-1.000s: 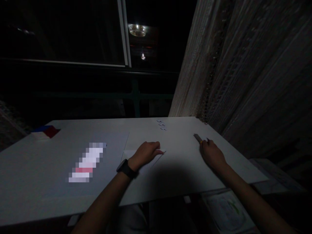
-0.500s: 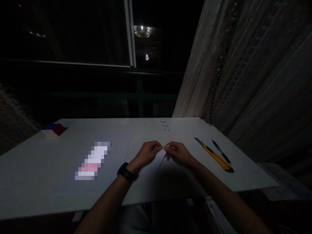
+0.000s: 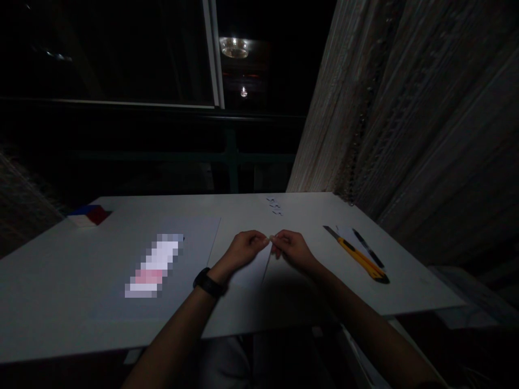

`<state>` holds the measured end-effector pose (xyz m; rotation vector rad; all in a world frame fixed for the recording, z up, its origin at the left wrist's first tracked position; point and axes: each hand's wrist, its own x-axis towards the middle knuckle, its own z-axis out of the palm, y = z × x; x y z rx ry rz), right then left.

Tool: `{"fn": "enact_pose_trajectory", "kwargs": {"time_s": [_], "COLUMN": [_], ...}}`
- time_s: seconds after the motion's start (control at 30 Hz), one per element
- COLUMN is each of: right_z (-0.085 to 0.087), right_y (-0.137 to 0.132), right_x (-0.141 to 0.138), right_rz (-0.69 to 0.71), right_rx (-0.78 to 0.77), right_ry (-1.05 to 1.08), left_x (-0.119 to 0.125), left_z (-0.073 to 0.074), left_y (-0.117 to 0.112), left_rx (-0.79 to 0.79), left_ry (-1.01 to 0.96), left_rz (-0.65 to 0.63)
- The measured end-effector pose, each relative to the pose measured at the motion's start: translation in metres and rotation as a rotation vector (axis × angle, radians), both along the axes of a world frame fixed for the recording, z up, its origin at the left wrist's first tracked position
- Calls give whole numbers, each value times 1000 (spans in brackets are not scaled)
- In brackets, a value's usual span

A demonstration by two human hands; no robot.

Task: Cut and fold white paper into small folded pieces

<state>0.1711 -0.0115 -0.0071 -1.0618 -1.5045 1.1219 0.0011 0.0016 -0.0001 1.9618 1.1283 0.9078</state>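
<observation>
My left hand (image 3: 246, 247), with a dark watch (image 3: 208, 282) on its wrist, is closed in a pinch over the middle of the table. Facing it, my right hand (image 3: 294, 248) also pinches, and the fingertips of both hands almost meet. Between them shows a tiny bit of white paper (image 3: 271, 237), its shape mostly hidden by the fingers. Under the hands lies a white sheet of paper (image 3: 252, 272), partly in shadow. Beyond them, several small paper pieces with dark marks (image 3: 275, 207) lie in a slanting row.
On the right are a yellow utility knife (image 3: 360, 258), blade out, and a black pen (image 3: 368, 248) on a paper strip. A lit, pixelated phone-like rectangle (image 3: 156, 265) rests on a large sheet (image 3: 198, 254). A coloured cube (image 3: 88, 215) stands at the far left. Curtains (image 3: 324, 119) hang at right.
The hands stay pinched together and have shifted slightly up in view. The white bit at the right fingertips shows less than before. The objects on the table have stayed put.
</observation>
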Motion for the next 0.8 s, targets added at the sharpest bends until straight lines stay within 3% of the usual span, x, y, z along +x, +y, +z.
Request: {"fn": "enact_pose_trajectory", "kwargs": {"time_s": [0.1, 0.37, 0.8], "right_z": [-1, -2, -9], "right_y": [0, -3, -1], "right_x": [-1, -3, 1], "right_rz": [30, 43, 100], "right_rx": [10, -52, -14], "right_ry": [0, 21, -4], "left_x": [-1, 0, 0], "left_z": [0, 3, 0], "left_y": [1, 1, 1], "left_rx": [-45, -119, -115], "left_ry": [-7, -70, -63], "left_rz": [-41, 23, 46]}}
